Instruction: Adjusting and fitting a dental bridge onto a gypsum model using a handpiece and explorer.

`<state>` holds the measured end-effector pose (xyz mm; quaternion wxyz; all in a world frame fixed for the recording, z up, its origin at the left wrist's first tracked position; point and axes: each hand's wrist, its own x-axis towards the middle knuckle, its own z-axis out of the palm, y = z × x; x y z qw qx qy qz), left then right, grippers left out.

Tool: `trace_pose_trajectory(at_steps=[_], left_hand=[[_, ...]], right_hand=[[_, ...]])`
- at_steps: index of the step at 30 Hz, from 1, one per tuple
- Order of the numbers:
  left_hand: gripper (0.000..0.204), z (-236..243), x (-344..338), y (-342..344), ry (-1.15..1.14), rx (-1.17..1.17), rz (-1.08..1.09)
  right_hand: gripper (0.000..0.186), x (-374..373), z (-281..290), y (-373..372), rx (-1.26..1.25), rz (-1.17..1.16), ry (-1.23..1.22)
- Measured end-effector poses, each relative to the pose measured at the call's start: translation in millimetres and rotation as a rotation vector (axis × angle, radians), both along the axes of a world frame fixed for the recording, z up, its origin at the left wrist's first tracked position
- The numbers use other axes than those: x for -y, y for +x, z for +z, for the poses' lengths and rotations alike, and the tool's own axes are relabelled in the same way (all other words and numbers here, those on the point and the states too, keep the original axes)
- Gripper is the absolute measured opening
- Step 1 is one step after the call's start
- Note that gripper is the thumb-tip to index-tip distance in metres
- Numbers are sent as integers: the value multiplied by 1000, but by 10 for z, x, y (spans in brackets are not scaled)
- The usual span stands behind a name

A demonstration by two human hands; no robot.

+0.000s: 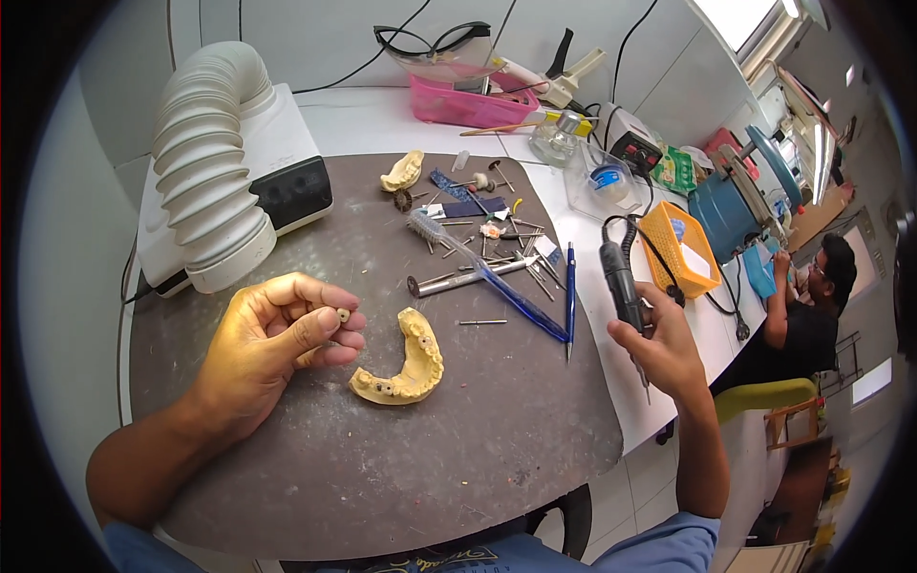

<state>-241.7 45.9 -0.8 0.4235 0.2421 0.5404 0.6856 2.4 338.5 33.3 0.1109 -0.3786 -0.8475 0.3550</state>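
Between the thumb and fingertips of my left hand [277, 334] is a small pale dental crown [343, 314] with a dark hole facing up. My right hand [664, 339] is wrapped round a black corded rotary handpiece [623, 286], its thin metal tip pointing down past the mat's right edge. A yellow plaster dental model [418, 368], curved like a horseshoe, lies on the grey mat [458, 449] just right of my left fingers. Small dark holes show in the model's near-left end. The handpiece and the crown are far apart.
Many loose burs [497, 258], a blue toothbrush [516, 306] and a blue pen [570, 296] lie across the mat's far right part. A white suction hose [205, 162] stands at left. Beyond are a pink basket [458, 105] and yellow basket [669, 248]. Another person [812, 315] sits at right.
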Motion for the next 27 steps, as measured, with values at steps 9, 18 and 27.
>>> trace_pose_trajectory(at_steps=[9, 18, 27], left_hand=[[19, 7, 16, 11, 57, 61, 31], [25, -43, 29, -10, 114, 122, -2], [16, -82, 12, 7, 151, 181, -31]], right_hand=[[39, -151, -207, -386, 266, 101, 896], [26, 408, -147, -879, -76, 568, 776], [35, 626, 31, -815, -321, 607, 708]])
